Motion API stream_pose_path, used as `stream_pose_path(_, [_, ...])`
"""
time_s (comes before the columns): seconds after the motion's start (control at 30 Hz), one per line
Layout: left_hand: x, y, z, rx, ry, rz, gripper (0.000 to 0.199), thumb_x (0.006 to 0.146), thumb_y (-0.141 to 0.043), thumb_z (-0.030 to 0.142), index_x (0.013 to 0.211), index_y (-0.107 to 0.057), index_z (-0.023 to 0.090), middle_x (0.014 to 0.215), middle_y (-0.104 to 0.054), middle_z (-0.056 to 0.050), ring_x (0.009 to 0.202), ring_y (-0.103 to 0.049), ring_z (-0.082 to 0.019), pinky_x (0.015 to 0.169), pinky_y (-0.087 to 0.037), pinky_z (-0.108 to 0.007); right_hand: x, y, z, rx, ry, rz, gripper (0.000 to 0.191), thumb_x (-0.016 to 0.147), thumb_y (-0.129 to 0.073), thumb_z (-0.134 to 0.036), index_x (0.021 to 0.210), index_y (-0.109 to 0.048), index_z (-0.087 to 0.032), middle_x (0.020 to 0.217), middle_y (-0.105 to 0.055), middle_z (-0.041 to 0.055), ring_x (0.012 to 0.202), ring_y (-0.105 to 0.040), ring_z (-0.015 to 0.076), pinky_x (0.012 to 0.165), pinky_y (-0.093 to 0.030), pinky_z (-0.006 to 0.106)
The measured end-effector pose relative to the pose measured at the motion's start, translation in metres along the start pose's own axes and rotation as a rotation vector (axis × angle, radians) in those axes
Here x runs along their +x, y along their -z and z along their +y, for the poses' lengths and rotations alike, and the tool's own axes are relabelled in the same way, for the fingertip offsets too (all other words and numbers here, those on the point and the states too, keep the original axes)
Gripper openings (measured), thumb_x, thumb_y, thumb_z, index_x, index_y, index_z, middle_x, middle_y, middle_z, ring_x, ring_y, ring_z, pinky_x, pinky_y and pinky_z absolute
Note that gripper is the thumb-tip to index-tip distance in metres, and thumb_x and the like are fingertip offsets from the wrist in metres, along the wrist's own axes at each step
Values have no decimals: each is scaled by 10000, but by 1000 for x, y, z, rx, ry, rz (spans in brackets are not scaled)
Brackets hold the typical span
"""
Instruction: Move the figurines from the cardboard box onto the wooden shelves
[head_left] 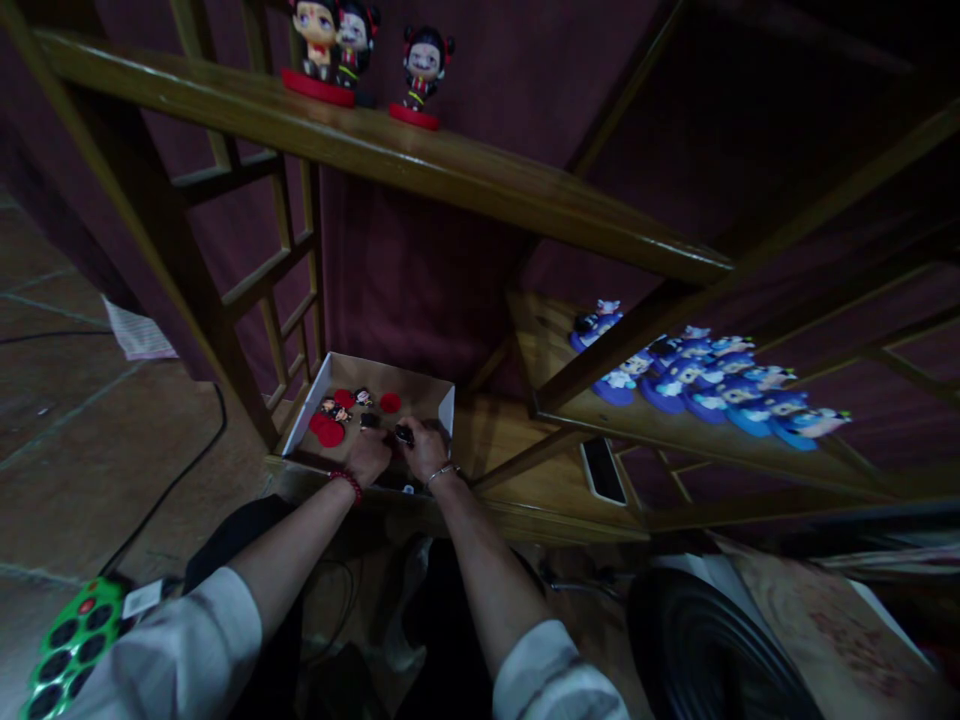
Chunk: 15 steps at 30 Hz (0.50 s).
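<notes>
A shallow open cardboard box (442, 412) sits on the low wooden shelf, and both hands are inside it. My left hand (369, 458), with a red bead bracelet at the wrist, is closed around a small dark figurine piece (369, 422). Close beside it, my right hand (424, 452) pinches another small dark figurine piece (405, 434); its exact shape is too small to make out. On the box floor lie several red round bases (390, 402) and small black-haired figurines (334, 410), mostly to the left of my hands.
Above, a wooden shelf bar (480, 180) carries black-haired figurines (424, 65) on red bases. Blue figurines (705, 380) crowd a shelf at right. A phone (603, 470) lies on the lower shelf. A black round stool (712, 650) and a green power strip (75, 640) are near the floor.
</notes>
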<state>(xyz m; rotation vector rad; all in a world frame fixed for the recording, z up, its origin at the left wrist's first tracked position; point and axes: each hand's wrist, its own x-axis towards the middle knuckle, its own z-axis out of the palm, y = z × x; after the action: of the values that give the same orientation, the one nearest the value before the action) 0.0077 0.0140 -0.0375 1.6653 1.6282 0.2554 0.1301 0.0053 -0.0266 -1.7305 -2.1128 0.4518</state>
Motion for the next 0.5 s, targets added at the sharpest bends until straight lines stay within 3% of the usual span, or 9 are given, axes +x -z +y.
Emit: stream_pose_path(0.5, [0, 0, 0, 54, -10, 84, 193, 738, -421, 95, 828, -591, 109, 869, -643, -118, 823, -598, -163, 666, -419, -225, -2, -2, -6, -66, -14, -71, 302, 736, -515, -99, 1006, -526, -233, 928, -640, 25, 826, -592, 151, 698, -410, 218])
